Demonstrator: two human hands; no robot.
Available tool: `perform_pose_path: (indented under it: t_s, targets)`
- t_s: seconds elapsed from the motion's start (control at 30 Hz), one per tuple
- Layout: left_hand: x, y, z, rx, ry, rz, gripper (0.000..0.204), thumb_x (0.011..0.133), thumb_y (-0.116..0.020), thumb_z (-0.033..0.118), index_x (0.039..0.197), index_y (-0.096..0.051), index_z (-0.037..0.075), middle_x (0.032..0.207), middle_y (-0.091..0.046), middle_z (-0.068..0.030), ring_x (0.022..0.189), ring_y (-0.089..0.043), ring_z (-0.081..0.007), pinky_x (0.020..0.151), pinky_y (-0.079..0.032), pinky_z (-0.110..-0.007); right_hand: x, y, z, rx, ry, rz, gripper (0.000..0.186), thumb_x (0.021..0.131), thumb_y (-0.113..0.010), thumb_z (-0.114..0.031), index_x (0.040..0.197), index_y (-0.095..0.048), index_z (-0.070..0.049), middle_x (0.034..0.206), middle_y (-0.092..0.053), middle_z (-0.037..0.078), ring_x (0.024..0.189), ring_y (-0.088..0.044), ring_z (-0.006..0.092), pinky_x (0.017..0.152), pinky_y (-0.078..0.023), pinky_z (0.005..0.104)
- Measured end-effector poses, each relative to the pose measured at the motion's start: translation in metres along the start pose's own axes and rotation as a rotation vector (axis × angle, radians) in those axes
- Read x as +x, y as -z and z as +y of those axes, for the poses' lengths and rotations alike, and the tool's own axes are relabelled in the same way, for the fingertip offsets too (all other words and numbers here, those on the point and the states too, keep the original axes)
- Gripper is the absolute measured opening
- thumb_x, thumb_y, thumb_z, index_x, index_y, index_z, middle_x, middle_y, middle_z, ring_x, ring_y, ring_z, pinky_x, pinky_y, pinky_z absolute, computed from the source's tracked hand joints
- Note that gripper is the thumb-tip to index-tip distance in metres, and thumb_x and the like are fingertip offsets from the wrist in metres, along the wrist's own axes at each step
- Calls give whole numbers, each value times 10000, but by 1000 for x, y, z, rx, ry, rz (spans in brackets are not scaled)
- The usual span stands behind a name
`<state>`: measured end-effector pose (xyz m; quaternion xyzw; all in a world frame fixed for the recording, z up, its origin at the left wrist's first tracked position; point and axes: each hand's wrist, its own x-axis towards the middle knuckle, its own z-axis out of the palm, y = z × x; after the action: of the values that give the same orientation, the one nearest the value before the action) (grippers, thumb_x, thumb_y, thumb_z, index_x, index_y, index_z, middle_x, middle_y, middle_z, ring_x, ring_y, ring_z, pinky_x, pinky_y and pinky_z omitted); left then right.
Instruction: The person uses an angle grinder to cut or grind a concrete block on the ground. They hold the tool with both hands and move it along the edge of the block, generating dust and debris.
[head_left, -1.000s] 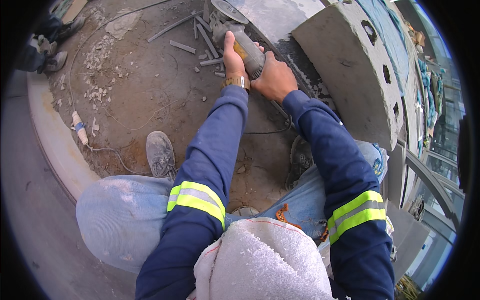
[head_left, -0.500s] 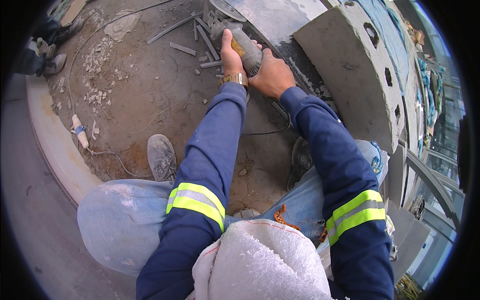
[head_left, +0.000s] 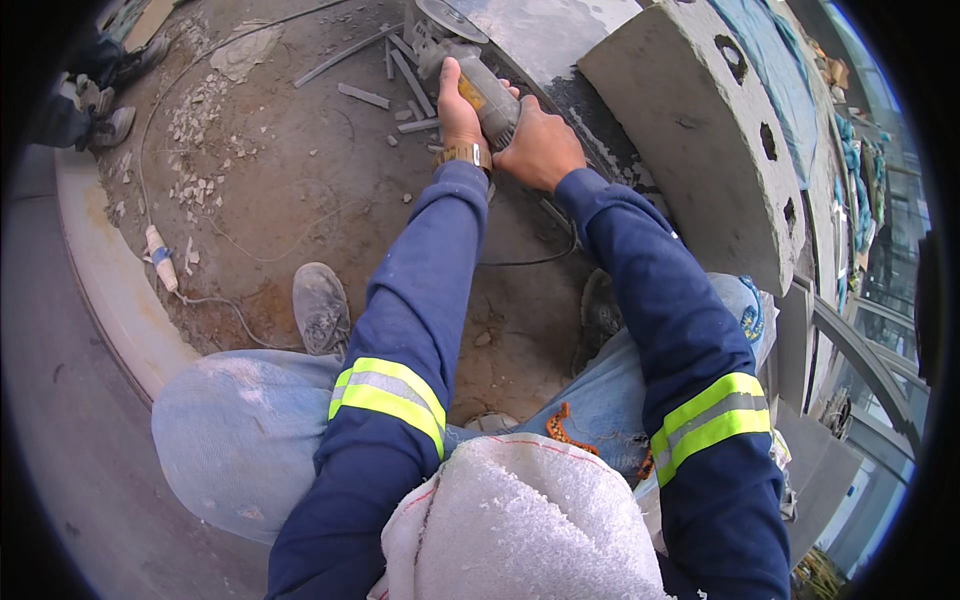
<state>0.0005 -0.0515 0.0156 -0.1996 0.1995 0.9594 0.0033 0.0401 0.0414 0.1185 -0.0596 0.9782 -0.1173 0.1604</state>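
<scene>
An angle grinder, dusty grey with a yellow patch, is gripped in both hands at the top middle. My left hand wraps the front of its body, thumb along the side. Around the rear end closes my right hand. The grinder's disc points away from me, beside a pale slab. Whether the disc touches the slab cannot be made out. A dark cord curves below the right wrist.
A thick grey block with holes stands at the right. Cut strips and rubble litter the ground. A cable connector lies at the left. Another person's shoes show at the upper left. My knee is bent at the lower left.
Both hands and the grinder have shifted very slightly left in the picture, along with the whole scene. The grip is the same.
</scene>
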Motion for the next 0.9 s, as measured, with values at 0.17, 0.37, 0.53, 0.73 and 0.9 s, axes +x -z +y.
perform_pose_path:
  t_s: [0.17,0.37,0.53,0.73,0.9]
  targets:
    - [-8,0,-8,-5,7,-3,685,954,-530,674,1101,-573,6,901,-677,-195,792,-699,-341,730,-597,-474,-9,-2,9,8,22,18,676,733,-793,-312,1219,-519,71,1042,-716,313,997,-715,452,918,-572,493]
    - [-25,-5,-14,5,19,42,699,950,-526,687,1115,-579,10,921,-676,-190,796,-698,-337,722,-598,-473,-23,3,11,11,0,-8,642,738,-783,-291,1200,-525,73,1027,-715,318,990,-715,452,909,-573,496]
    - [-26,-2,-18,-15,28,45,712,941,-530,699,1120,-584,12,939,-674,-194,809,-696,-336,726,-597,-478,-28,2,15,11,20,5,620,735,-780,-267,1189,-529,73,1014,-714,322,978,-715,456,903,-574,499]
    - [-37,-5,-23,-13,26,42,711,951,-512,712,1086,-586,18,895,-668,-164,782,-694,-312,729,-585,-454,-35,-1,21,8,17,9,618,738,-785,-273,1184,-529,71,1003,-715,320,971,-716,460,894,-575,499]
    - [-41,-5,-27,-24,19,42,702,953,-515,709,1086,-582,22,891,-666,-163,768,-693,-310,717,-586,-452,-39,0,24,7,10,0,619,748,-785,-285,1187,-527,67,1003,-716,316,970,-718,456,886,-576,503]
